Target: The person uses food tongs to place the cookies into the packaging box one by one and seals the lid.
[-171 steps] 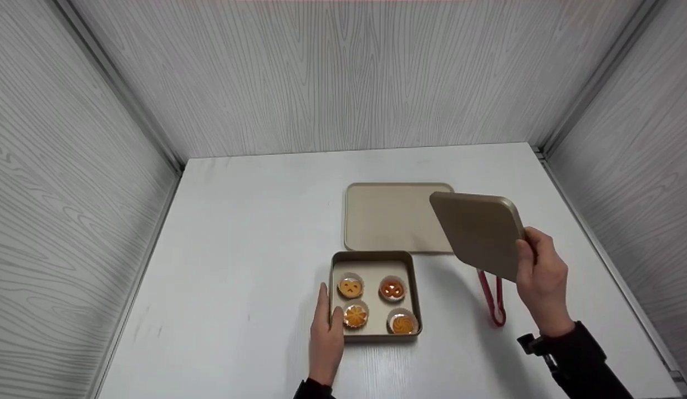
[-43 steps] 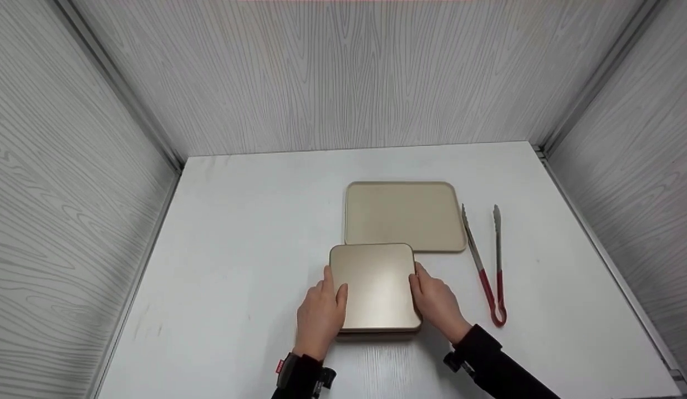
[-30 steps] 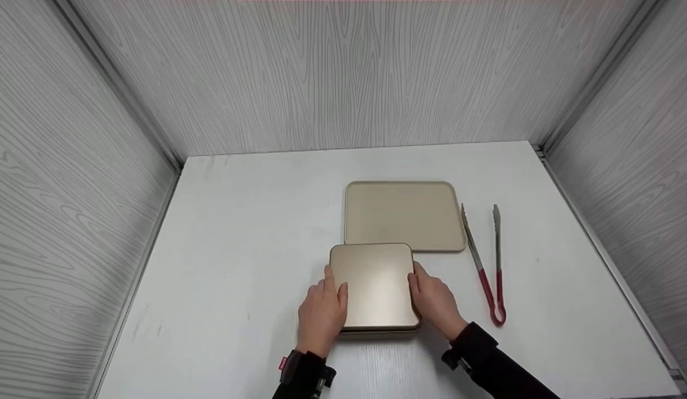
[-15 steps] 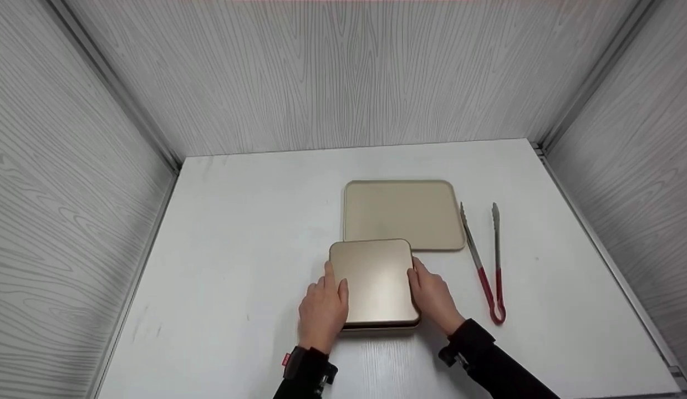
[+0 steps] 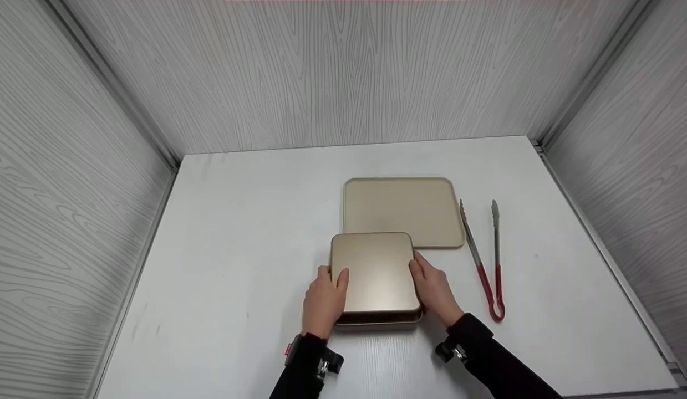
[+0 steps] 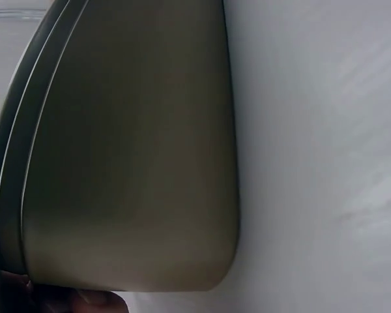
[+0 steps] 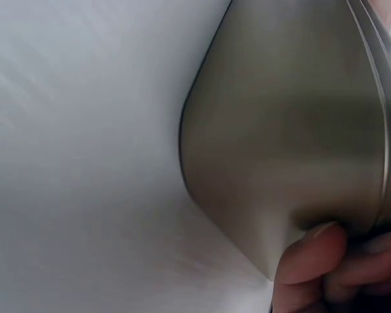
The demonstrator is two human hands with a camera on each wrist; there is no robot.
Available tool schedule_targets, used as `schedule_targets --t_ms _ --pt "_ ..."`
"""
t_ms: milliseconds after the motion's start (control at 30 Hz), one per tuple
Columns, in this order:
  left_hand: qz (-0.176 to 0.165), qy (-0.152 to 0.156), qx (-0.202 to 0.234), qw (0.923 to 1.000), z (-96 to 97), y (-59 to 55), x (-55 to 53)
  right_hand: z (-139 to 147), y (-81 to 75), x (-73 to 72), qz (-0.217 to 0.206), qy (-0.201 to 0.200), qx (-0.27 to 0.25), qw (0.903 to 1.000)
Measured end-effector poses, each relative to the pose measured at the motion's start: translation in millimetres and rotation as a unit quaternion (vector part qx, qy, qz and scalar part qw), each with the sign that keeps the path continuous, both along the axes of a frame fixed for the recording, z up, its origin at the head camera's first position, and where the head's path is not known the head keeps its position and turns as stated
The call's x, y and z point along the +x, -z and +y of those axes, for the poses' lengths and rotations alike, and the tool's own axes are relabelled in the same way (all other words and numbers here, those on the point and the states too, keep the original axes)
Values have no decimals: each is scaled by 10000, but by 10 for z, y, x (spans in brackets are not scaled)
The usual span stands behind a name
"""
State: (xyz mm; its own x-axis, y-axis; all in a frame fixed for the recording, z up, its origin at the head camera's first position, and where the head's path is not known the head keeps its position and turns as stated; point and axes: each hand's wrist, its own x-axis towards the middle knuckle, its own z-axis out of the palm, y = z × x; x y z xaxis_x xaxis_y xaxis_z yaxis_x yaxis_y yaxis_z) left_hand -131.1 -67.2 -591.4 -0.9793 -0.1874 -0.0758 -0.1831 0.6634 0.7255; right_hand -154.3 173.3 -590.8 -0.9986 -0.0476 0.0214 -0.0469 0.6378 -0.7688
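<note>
A square gold tin lid [image 5: 373,269] covers most of the square gold tin [image 5: 376,327] at the near middle of the table. Along the front, a dark gap shows between the lid's edge and the tin's rim. My left hand [image 5: 323,302] grips the left side, thumb on the lid's top edge. On the opposite side my right hand [image 5: 436,289] holds the lid, its thumb at the right edge and its fingers going down beside it. In the right wrist view, curled fingertips [image 7: 316,254] touch the tin's wall [image 7: 280,143] close under the rim. The tin's contents are hidden.
Behind the tin lies a flat beige tray [image 5: 404,202], its near edge overlapped by the lid in the head view. Spread tongs [image 5: 498,285] with red handles lie right of the tray. Grey wood-grain panels [image 5: 332,72] enclose the white table [image 5: 243,238].
The right hand brought the lid from the right over the tin of small pastries. Lately both hands and the lid have shifted slightly away from me, and the front gap has widened.
</note>
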Motion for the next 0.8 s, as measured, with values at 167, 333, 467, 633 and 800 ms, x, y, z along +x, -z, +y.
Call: schedule_targets --t_ms 167,333,467,633,800 --pt "-1 -30 77 10000 -7 20 -9 3 7 -3 -24 72 -6 10000" --pt "22 9 341 9994 -15 24 1 2 -4 -13 8 86 94 9999" --pt "15 123 584 9982 -47 30 22 -7 -9 4 -8 23 102 9999" --pt "35 289 815 9962 -83 56 43 -22 -22 39 -189 -80 61 9998" --pt "34 516 918 9944 -115 84 60 -9 -32 88 -428 -165 -37 9989"
